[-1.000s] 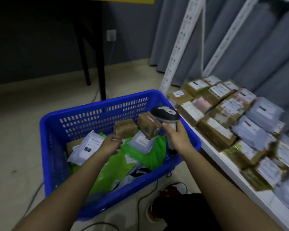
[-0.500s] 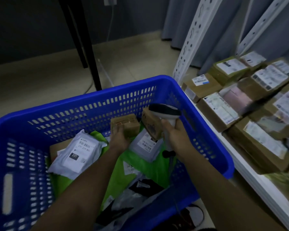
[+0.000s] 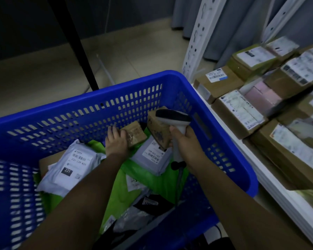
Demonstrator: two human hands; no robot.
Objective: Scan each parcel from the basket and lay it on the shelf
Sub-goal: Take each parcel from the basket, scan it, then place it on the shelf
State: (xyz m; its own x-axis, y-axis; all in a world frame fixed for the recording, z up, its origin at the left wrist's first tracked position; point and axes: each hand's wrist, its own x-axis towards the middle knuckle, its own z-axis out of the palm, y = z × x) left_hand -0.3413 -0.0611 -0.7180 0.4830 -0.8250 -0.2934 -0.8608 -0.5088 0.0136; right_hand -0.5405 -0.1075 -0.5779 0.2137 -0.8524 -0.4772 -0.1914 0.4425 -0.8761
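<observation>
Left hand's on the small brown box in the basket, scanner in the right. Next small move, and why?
Probably close the left hand on the small brown box and lift it toward the scanner. The fingers lie on it, no label faces up, and the right hand already holds the scanner close beside it.

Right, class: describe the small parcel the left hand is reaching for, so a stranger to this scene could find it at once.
Start at the blue basket on the floor beside the white shelf. Along its far wall lie two small brown cardboard boxes above the green bags. The small taped box is the left one, under the left hand; its neighbour, the tilted box, leans beside the scanner.
</observation>
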